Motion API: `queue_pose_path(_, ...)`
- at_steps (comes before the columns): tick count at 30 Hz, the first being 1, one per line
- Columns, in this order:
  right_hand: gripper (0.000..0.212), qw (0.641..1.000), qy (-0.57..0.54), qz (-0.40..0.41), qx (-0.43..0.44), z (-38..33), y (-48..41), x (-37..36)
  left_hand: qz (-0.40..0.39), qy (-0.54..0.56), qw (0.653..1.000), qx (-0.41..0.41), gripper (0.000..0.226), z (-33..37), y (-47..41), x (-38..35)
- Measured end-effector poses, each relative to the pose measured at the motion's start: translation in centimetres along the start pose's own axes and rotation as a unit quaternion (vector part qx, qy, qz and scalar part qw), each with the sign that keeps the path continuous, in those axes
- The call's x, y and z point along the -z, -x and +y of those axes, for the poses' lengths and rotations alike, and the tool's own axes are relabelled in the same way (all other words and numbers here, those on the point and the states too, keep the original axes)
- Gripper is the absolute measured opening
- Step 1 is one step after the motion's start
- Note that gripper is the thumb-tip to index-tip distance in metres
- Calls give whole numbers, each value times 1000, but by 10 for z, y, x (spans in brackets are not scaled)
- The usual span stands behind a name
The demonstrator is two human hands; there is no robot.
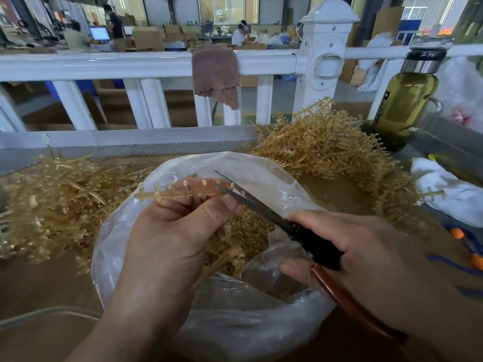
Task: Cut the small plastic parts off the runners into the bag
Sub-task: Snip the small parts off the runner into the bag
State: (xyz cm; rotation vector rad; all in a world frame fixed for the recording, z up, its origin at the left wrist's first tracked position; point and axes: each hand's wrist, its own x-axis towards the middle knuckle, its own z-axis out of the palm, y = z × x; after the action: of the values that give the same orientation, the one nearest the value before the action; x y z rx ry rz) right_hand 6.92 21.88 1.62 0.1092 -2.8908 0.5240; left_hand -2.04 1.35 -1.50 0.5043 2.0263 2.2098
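The left grip [170, 239] is closed round a runner [183, 195], thumb on top and fingers curled beneath, holding it level over the mouth of the bag [261, 163]. The runner's long axis runs side to side, its free end poking out to the right of this grip. Small parts [185, 182] stand up along its far edge.

The right grip [366, 252] is wrapped round the handles of the scissors [261, 207]. The blades are parted and point up and to the left from this grip, across the runner's right end. One small part sits between the blades or just at them. The right grip is the nearer hand to that cutting point. The blades meet the runner at an angle, so closing them looks set to shear a part off and let it drop below.

Directly under both grips, the bag lies open on the bench [39, 283] with a heap of cut pieces [248, 231] inside. To the left of the left grip lies a pile of bare runners [52, 194]. Beyond the right grip and further back is a bushier pile of runners with parts on [326, 147]. Further right of it are a white cloth [444, 184] and a bottle [402, 105]. Farthest back, a brown towel [215, 71] hangs over a white railing [104, 64].
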Motion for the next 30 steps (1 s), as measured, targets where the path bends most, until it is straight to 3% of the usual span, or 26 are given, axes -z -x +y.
queue_pose_path(30, 41, 996, -37, 47, 67, 8, -1, -5, -21, 26, 999, -16, 11, 0, -4, -2)
